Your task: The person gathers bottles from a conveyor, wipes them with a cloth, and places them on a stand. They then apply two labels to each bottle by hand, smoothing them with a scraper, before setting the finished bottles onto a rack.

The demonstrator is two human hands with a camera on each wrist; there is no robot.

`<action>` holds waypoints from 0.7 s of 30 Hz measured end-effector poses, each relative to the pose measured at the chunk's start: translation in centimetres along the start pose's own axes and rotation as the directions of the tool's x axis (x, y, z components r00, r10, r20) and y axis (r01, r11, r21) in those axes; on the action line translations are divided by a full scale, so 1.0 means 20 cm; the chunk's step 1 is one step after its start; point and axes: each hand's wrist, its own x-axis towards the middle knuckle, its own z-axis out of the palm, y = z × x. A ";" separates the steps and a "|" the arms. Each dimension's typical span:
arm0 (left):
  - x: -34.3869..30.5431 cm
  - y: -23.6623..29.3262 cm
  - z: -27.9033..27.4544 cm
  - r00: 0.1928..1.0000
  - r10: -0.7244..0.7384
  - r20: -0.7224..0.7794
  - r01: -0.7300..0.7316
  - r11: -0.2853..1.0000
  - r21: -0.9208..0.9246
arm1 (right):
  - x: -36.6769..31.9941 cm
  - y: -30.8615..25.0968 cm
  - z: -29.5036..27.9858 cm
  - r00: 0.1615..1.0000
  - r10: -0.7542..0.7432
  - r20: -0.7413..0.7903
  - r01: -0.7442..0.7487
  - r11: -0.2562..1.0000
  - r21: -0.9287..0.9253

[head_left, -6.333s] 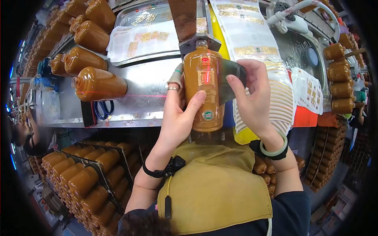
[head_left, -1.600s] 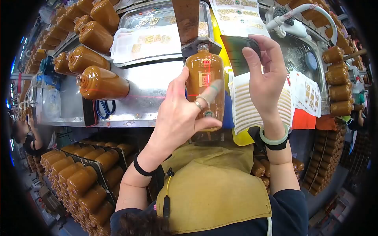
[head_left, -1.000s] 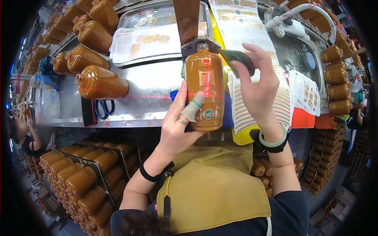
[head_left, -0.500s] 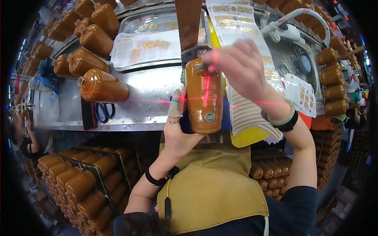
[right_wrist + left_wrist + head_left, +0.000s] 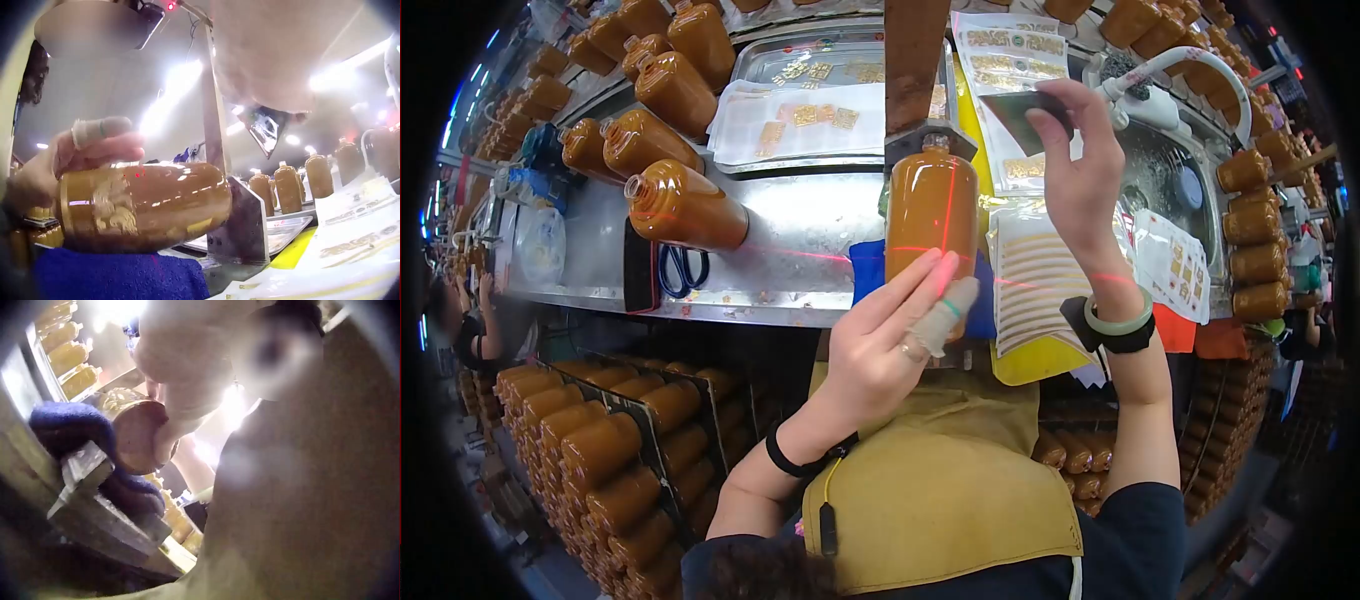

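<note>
A glossy amber-brown bottle (image 5: 933, 205) lies in a metal stand (image 5: 932, 140), neck toward the stand, with a plain face up. Raised patterning shows on its side in the right wrist view. My left hand (image 5: 880, 355) holds the base end, its index and middle fingers extended across the bottle; a pale cot covers another finger. In the left wrist view the thumb lies against the bottle's base (image 5: 137, 434). My right hand (image 5: 1090, 185), raised to the right of the bottle, pinches a dark flexible scraper (image 5: 1015, 118) between thumb and fingers. Red laser lines cross the bottle.
Another brown bottle (image 5: 685, 205) stands at left, near blue-handled scissors (image 5: 683, 270). A blue cloth (image 5: 867, 272) lies under the held bottle. Decal sheets (image 5: 1035, 270) lie at right on a yellow board (image 5: 1040, 362), before a sink and white faucet (image 5: 1190, 52). Stacked bottles (image 5: 580, 430) fill the lower left.
The scraper passed over the bottle's neck end, then drew back up and right. The bottle has turned, so its gold marks, red label and green sticker left the top. My left fingers moved across it.
</note>
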 end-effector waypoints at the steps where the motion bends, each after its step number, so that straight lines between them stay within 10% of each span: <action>1: 0.01 0.00 0.01 0.995 0.088 0.042 -0.089 0.996 0.022 | 0.01 0.01 0.00 0.994 0.110 -0.018 -0.105 0.980 0.167; 7: -0.01 0.00 0.04 0.986 -0.167 -0.024 0.164 0.982 -0.096 | 0.00 0.07 -0.08 0.884 0.459 0.086 -0.460 0.823 0.334; 9: -0.01 -0.02 0.04 0.973 -0.228 0.017 0.227 0.955 -0.188 | 0.01 0.15 -0.06 0.906 0.396 0.148 -0.401 0.916 0.008; 17: -0.03 -0.04 0.05 0.980 -0.199 0.021 0.200 0.974 -0.105 | 0.22 0.55 0.43 0.787 0.451 0.421 -0.309 0.879 -0.364; 19: -0.03 -0.04 0.05 0.979 -0.202 0.023 0.203 0.972 -0.120 | 0.32 0.60 0.54 0.528 0.671 0.520 -0.299 0.720 -0.626; 21: -0.03 -0.04 0.04 0.976 -0.213 0.038 0.216 0.969 -0.123 | 0.35 0.62 0.62 0.509 0.678 0.531 -0.258 0.708 -0.657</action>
